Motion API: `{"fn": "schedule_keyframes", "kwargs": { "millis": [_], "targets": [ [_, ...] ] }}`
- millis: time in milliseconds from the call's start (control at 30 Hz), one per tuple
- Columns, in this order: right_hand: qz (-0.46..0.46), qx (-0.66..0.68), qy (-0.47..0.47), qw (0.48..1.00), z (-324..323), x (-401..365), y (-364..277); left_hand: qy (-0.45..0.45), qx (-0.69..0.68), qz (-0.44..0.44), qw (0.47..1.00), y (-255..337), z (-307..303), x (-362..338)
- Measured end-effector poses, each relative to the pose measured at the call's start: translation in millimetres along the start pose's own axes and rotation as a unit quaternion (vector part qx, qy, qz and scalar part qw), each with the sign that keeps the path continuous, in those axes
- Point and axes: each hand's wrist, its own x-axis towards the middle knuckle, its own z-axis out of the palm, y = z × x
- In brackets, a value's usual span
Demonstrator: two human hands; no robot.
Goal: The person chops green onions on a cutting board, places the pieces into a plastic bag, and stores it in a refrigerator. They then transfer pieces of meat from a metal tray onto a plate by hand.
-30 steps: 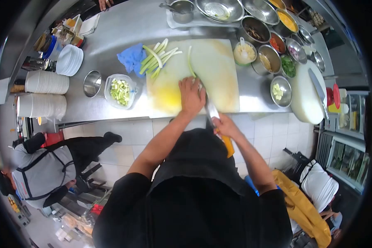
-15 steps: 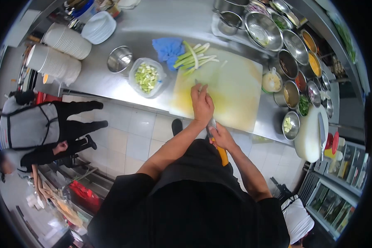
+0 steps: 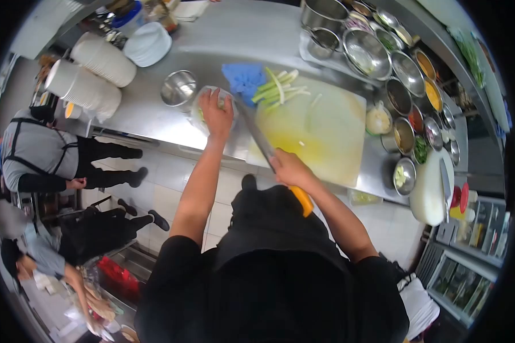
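Observation:
My right hand (image 3: 292,168) grips a knife with a yellow handle (image 3: 301,201); its long blade (image 3: 255,132) slants up and left across the near left part of the cutting board (image 3: 337,123). My left hand (image 3: 216,117) is over the clear plastic container (image 3: 195,119), fingers stretched out, covering most of the chopped pale green pieces inside. Whether the fingers touch those pieces is hidden. Several green and white stalks (image 3: 277,88) lie at the board's far left corner, against a crumpled blue cloth (image 3: 243,80). A small pale piece rests on the yellow-stained part of the board.
An empty metal pot (image 3: 178,88) stands left of the container. Stacked white bowls (image 3: 86,91) and lids (image 3: 147,44) are farther left. Metal bowls of ingredients (image 3: 404,176) crowd the right side, beside a white board (image 3: 432,188) holding another knife. People stand behind at left.
My left hand has moved left from the board to the container. The right hand has shifted up and left, and the knife blade now points toward the container.

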Motion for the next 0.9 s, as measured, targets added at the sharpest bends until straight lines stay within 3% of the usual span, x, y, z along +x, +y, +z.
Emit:
{"fn": "schedule_keyframes", "kwargs": {
  "millis": [33, 100, 167, 233, 333, 367, 433, 567, 667, 800, 867, 900],
  "targets": [
    [-0.009, -0.018, 0.033, 0.999, -8, -19, 16, -0.011, -0.009, -0.002, 1.000, 16, -1, -13],
    [0.006, 0.012, 0.115, 0.993, -23, -56, 49, -0.135, -0.170, -0.038, 0.975, 54, -6, -41],
    [0.068, 0.029, 0.197, 0.978, -31, -76, 97, -0.298, -0.256, -0.032, 0.919, 100, 1, -81],
    [0.083, 0.019, 0.245, 0.966, -38, -89, 153, -0.344, -0.272, 0.075, 0.896, 141, 2, -98],
    [0.157, 0.099, 0.251, 0.950, -48, -106, 158, -0.396, -0.205, 0.083, 0.891, 144, 21, -107],
    [0.155, 0.103, 0.250, 0.950, -49, -107, 159, -0.397, -0.202, 0.085, 0.891, 136, 25, -105],
    [0.157, 0.192, 0.257, 0.934, -49, -107, 163, -0.303, -0.216, 0.070, 0.925, 104, 20, -86],
    [0.141, 0.255, 0.277, 0.916, -48, -103, 170, -0.204, -0.118, -0.055, 0.970, 23, -9, -24],
    [0.146, 0.259, 0.272, 0.915, -54, -104, 165, -0.114, -0.012, 0.098, 0.989, 37, -19, 11],
    [0.140, 0.285, 0.258, 0.912, -53, -104, 169, -0.186, -0.109, 0.098, 0.972, 101, 31, 5],
    [0.160, 0.278, 0.249, 0.914, -56, -106, 164, -0.255, -0.042, -0.019, 0.966, 128, 60, -3],
    [0.160, 0.277, 0.254, 0.913, -57, -106, 163, -0.254, -0.046, -0.017, 0.966, 129, 72, -3]
  ]
}}
